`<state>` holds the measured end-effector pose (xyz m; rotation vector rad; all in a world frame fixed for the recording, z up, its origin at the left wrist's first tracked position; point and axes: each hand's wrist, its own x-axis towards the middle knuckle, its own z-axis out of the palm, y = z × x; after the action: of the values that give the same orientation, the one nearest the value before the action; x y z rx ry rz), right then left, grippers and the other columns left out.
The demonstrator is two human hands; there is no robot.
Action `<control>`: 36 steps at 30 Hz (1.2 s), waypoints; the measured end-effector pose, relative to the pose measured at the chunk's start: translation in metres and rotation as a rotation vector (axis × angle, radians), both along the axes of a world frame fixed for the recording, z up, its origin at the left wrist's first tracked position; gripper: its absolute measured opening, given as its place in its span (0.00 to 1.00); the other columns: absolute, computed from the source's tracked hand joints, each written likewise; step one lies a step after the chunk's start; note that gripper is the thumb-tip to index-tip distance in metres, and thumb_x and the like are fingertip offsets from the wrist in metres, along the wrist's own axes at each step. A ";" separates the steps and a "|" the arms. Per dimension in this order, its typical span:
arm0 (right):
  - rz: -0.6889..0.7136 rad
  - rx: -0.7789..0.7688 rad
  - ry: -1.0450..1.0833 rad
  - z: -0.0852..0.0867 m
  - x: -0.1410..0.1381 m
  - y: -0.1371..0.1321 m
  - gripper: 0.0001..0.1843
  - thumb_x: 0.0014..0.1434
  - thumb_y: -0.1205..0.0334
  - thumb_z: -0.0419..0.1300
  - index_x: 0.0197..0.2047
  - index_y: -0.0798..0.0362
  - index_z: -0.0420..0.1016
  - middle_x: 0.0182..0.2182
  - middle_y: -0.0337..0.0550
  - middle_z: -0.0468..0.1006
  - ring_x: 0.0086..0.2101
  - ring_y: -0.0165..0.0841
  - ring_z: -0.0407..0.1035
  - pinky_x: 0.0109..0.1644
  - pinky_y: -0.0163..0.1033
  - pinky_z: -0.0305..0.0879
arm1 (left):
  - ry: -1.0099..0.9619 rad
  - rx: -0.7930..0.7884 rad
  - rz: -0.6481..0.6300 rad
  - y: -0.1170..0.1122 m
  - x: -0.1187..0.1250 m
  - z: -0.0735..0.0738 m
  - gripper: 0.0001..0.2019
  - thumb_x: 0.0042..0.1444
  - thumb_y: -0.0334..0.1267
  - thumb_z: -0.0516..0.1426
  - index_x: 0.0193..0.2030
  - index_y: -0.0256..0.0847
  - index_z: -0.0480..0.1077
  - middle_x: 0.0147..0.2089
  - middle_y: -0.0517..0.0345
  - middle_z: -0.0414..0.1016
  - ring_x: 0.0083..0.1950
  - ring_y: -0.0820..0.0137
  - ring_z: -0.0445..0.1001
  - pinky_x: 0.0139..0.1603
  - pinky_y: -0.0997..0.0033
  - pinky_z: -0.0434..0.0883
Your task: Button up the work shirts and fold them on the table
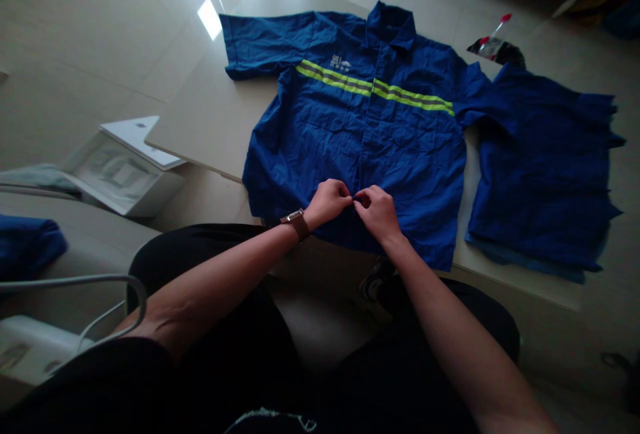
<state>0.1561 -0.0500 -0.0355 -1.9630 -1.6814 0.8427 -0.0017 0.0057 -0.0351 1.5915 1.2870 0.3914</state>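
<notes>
A blue work shirt lies front up on a low table, its collar pointing away from me. A yellow and grey reflective strip crosses its chest on both sides of the front placket. My left hand, with a watch on its wrist, pinches the placket near the lower hem. Close beside it my right hand pinches the same edge, fingertips almost meeting the left ones. A small dark bit of cloth shows between them; whether a button is there I cannot tell.
Folded blue garments are stacked at the right of the low table, partly under the shirt's sleeve. An open white box stands on the floor at left. Behind the stack lies a dark bag with a red-tipped item.
</notes>
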 end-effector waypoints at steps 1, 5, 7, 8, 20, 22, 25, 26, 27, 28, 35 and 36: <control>0.001 -0.009 -0.001 0.000 0.000 0.000 0.09 0.60 0.67 0.63 0.43 0.62 0.80 0.40 0.43 0.72 0.35 0.19 0.64 0.45 0.27 0.58 | -0.004 0.006 -0.009 0.000 0.000 0.000 0.02 0.53 0.28 0.62 0.31 0.34 0.77 0.27 0.58 0.76 0.29 0.74 0.69 0.31 0.73 0.61; 0.022 -0.022 -0.015 -0.003 0.002 0.001 0.10 0.61 0.66 0.62 0.44 0.62 0.80 0.40 0.43 0.72 0.36 0.19 0.63 0.45 0.27 0.58 | 0.007 0.040 -0.027 -0.001 -0.001 0.001 0.01 0.51 0.28 0.62 0.30 0.35 0.76 0.27 0.58 0.76 0.29 0.74 0.70 0.31 0.73 0.61; 0.043 -0.017 -0.021 -0.005 0.003 0.002 0.09 0.62 0.67 0.61 0.44 0.62 0.79 0.40 0.44 0.71 0.36 0.19 0.63 0.45 0.27 0.57 | 0.004 0.058 -0.013 -0.002 0.000 0.000 0.01 0.50 0.28 0.63 0.30 0.36 0.76 0.28 0.57 0.77 0.31 0.73 0.72 0.32 0.73 0.63; 0.054 -0.012 -0.024 -0.006 0.003 0.002 0.09 0.62 0.68 0.60 0.44 0.62 0.79 0.40 0.44 0.71 0.36 0.20 0.62 0.45 0.27 0.56 | -0.014 0.062 0.000 -0.002 0.000 -0.001 0.02 0.49 0.27 0.63 0.31 0.36 0.75 0.29 0.57 0.78 0.32 0.72 0.74 0.32 0.73 0.64; 0.179 0.063 -0.150 -0.002 0.001 -0.004 0.07 0.64 0.69 0.57 0.43 0.62 0.76 0.42 0.46 0.69 0.38 0.23 0.59 0.45 0.29 0.51 | -0.176 -0.013 0.024 -0.003 -0.001 -0.005 0.05 0.49 0.27 0.63 0.34 0.36 0.77 0.31 0.56 0.81 0.33 0.72 0.78 0.31 0.77 0.67; 0.162 0.033 -0.126 -0.002 0.001 -0.003 0.07 0.64 0.69 0.58 0.43 0.62 0.77 0.42 0.45 0.69 0.38 0.22 0.60 0.45 0.29 0.52 | -0.209 -0.124 0.040 0.001 -0.002 -0.007 0.05 0.49 0.26 0.63 0.34 0.35 0.77 0.29 0.56 0.80 0.32 0.72 0.78 0.31 0.77 0.68; 0.138 -0.006 -0.109 0.000 0.001 -0.001 0.07 0.64 0.69 0.59 0.43 0.61 0.78 0.42 0.43 0.70 0.37 0.20 0.60 0.46 0.29 0.53 | -0.237 -0.234 0.051 0.007 -0.003 -0.010 0.06 0.48 0.23 0.62 0.34 0.34 0.76 0.27 0.57 0.79 0.29 0.71 0.78 0.30 0.76 0.69; 0.135 -0.014 -0.106 0.001 0.001 -0.001 0.08 0.64 0.69 0.60 0.44 0.61 0.78 0.43 0.43 0.70 0.37 0.20 0.60 0.46 0.28 0.53 | -0.237 -0.245 0.049 0.008 -0.003 -0.010 0.07 0.48 0.23 0.61 0.34 0.34 0.76 0.27 0.57 0.79 0.29 0.71 0.78 0.30 0.76 0.69; 0.133 -0.019 -0.103 0.002 0.001 0.000 0.08 0.64 0.68 0.60 0.44 0.61 0.78 0.43 0.43 0.70 0.37 0.20 0.60 0.46 0.28 0.53 | -0.230 -0.244 0.040 0.008 -0.004 -0.010 0.08 0.48 0.22 0.61 0.34 0.34 0.76 0.26 0.57 0.79 0.29 0.71 0.78 0.30 0.76 0.69; 0.132 -0.023 -0.098 0.003 0.001 0.000 0.08 0.63 0.68 0.60 0.44 0.60 0.79 0.43 0.43 0.71 0.37 0.20 0.60 0.46 0.28 0.53 | -0.215 -0.235 0.026 0.009 -0.004 -0.009 0.08 0.47 0.22 0.61 0.35 0.34 0.77 0.27 0.57 0.79 0.30 0.71 0.78 0.30 0.76 0.69; 0.056 -0.019 0.078 -0.001 0.003 0.001 0.09 0.63 0.65 0.60 0.38 0.64 0.78 0.37 0.44 0.71 0.36 0.19 0.62 0.43 0.26 0.54 | -0.085 0.030 -0.044 0.000 -0.004 0.001 0.06 0.46 0.24 0.62 0.32 0.35 0.77 0.29 0.58 0.79 0.32 0.72 0.77 0.32 0.76 0.67; 0.040 -0.018 0.089 -0.001 0.003 0.001 0.09 0.63 0.65 0.60 0.37 0.64 0.78 0.36 0.44 0.71 0.35 0.19 0.62 0.42 0.26 0.53 | -0.083 0.069 -0.050 -0.002 -0.003 0.001 0.06 0.46 0.23 0.61 0.32 0.35 0.76 0.29 0.59 0.79 0.32 0.73 0.77 0.32 0.76 0.66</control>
<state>0.1594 -0.0491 -0.0365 -1.8802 -1.6717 0.9486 -0.0047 0.0034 -0.0337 1.6450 1.1793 0.4700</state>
